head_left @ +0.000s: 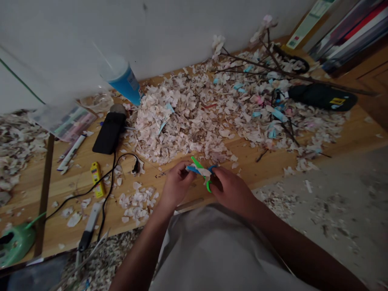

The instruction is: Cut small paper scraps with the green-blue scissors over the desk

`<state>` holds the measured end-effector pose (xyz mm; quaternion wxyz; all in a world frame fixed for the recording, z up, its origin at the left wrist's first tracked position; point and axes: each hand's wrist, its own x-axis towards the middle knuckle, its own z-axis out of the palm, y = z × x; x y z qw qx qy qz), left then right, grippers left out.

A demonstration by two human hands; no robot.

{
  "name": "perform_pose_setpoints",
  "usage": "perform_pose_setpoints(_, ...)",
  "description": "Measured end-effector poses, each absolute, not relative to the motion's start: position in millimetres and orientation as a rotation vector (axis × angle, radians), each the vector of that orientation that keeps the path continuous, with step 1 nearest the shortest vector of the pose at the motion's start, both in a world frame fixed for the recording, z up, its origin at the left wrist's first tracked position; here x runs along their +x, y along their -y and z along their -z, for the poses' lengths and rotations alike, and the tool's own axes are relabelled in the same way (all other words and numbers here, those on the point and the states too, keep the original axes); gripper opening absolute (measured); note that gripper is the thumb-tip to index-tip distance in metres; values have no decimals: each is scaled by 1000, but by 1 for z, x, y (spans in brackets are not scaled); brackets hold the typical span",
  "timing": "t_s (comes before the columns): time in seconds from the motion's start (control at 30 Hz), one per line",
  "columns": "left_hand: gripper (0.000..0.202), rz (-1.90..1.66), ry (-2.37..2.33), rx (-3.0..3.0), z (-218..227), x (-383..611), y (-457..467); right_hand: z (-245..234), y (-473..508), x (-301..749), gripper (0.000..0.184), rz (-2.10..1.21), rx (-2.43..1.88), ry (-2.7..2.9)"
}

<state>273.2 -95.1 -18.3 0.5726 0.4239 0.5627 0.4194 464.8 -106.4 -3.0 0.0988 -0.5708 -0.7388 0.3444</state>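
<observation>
Both hands meet at the front edge of a wooden table (157, 220). My left hand (176, 182) is closed, pinching a small blue piece (193, 169), paper or fabric, with a pale petal-like scrap (204, 172) beside it. My right hand (233, 190) is closed around bright green scissors (197, 162), whose blades point toward my left hand and lie against the pieces. Part of the scissors' handle is hidden by my fingers. Just beyond my hands rises a big heap of pale petals (182, 121), with a few blue strips on it.
A blue cup with a straw (125, 83) stands by the wall. To the left lie a black phone (109, 133), a yellow box (97, 180), a power strip (91, 222) and a cable. Flowering branches (257, 64) and a dark case (323, 96) lie at right.
</observation>
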Motion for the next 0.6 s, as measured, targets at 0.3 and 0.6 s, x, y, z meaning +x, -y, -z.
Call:
perform_pose_setpoints(0.3,15,-966,-1313,1036,20,269,95,2,106,465,14,-1027,-1681,2176)
perform_pose_setpoints(0.6,23,-1169,-1129,532,30,287,110,3,108,465,13,-1018,-1674,2186)
